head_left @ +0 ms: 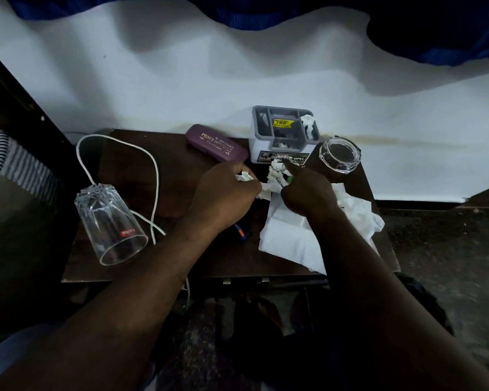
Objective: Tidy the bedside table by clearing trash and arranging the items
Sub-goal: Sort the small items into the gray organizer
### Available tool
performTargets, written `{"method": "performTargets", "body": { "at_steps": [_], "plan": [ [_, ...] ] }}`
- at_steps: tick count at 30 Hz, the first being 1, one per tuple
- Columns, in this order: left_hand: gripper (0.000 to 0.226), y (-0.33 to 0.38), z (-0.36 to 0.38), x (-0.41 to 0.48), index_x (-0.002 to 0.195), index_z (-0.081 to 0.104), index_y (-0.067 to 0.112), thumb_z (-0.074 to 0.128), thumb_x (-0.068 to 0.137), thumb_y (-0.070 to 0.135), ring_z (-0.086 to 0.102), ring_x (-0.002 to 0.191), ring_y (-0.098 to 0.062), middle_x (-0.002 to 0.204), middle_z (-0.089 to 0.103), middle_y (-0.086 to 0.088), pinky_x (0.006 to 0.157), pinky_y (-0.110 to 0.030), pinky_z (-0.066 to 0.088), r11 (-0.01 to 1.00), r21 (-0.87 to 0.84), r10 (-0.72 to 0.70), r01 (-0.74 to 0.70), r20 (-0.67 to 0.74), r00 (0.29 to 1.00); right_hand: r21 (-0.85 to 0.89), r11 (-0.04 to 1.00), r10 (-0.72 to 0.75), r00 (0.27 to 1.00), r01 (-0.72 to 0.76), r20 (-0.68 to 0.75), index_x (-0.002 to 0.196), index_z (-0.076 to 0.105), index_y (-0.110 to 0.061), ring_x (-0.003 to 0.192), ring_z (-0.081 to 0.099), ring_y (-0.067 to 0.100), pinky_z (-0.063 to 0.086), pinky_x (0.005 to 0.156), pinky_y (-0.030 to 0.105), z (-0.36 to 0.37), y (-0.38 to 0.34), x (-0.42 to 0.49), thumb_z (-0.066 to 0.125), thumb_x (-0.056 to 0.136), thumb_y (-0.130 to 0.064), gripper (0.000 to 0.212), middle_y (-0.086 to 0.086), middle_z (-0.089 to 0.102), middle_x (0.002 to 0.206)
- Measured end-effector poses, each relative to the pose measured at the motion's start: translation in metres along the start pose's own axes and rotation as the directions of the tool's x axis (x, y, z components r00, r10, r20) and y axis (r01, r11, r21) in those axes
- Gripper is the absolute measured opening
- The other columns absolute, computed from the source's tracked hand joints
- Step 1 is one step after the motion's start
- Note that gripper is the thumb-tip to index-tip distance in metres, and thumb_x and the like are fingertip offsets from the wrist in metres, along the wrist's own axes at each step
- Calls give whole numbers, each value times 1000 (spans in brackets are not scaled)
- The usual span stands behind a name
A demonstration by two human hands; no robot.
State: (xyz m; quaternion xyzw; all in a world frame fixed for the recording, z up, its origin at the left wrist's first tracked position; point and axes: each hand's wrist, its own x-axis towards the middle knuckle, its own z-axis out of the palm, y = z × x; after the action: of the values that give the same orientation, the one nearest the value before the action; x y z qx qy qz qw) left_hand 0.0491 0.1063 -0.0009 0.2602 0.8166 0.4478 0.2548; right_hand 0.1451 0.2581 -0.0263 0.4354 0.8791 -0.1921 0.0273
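On the dark wooden bedside table [130,170], my left hand [223,193] is closed around a crumpled white paper scrap [244,176]. My right hand [305,193] pinches a wad of crumpled white tissue [275,173] with something green in it, just in front of the grey-and-white organiser box [283,136]. More tissue [308,125] is stuffed in the box's right compartment. A flat white tissue sheet [288,235] lies under my right forearm, with a crumpled one [359,213] to its right.
A purple spectacle case [216,143] lies left of the box. One clear glass [109,224] lies on its side at the table's left; another [340,154] stands at the back right. A white cable [119,165] loops across the left half. White wall behind.
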Motion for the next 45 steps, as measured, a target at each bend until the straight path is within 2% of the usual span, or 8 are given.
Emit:
{"method": "performTargets", "body": {
  "at_steps": [11,19,24,26,29,34,41,45],
  "plan": [
    [3,-3,-2,4,81,75,27,72,80,26,65,76,-1,78,72,12,65,-25,48,1000,18,14,-13,-38,999,319,948,99,950,1,-296,86,77,-11,80,76,30,61,74,36,-30,-13,5,77,70,-44,36,10,78,81],
    [11,-5,7,6,82,75,27,68,89,31,66,72,-8,77,71,10,61,-25,44,998,65,24,-23,-24,999,767,641,265,948,-36,-176,94,65,-8,72,74,40,62,67,63,-37,-16,2,71,64,-19,33,13,73,82],
    [20,-9,15,8,98,77,24,58,97,17,64,80,-5,87,69,12,60,-12,38,988,136,75,-76,13,997,884,461,305,949,-77,-76,62,63,-15,35,52,10,48,45,24,-44,-14,1,65,71,-16,10,-11,50,42],
    [24,-9,17,8,106,76,20,57,96,10,66,98,-16,101,72,4,75,-15,38,960,239,137,-143,41,990,912,400,297,954,-97,-29,56,67,-15,42,53,15,51,54,30,-46,-13,2,72,66,-23,14,-8,52,47],
    [35,-12,21,4,113,76,25,58,89,7,63,117,-23,130,64,-2,98,-29,46,876,421,182,-234,160,970,888,453,228,973,-79,-30,77,77,-6,57,60,22,52,61,41,-43,-11,3,88,63,-37,36,5,69,64],
    [42,-17,38,-4,128,68,36,56,90,22,56,132,-31,167,30,8,101,-44,50,731,637,87,-244,269,959,827,561,189,977,-22,-103,62,74,-18,57,62,24,53,57,39,-37,-5,4,70,59,-11,8,11,69,62],
    [32,-18,47,-4,127,66,20,48,102,29,67,114,-31,128,69,-5,87,-38,53,642,742,155,-193,121,980,862,506,121,991,-8,-61,65,64,-16,51,62,21,48,46,27,-37,2,6,58,65,-4,13,3,62,54],
    [26,-10,40,-2,114,72,17,57,96,28,70,104,-33,112,74,-9,81,-39,55,644,736,232,-207,69,970,785,619,86,991,26,-101,72,66,-18,62,70,27,65,62,47,-40,4,2,58,71,-11,10,6,68,64]
  ]
}}
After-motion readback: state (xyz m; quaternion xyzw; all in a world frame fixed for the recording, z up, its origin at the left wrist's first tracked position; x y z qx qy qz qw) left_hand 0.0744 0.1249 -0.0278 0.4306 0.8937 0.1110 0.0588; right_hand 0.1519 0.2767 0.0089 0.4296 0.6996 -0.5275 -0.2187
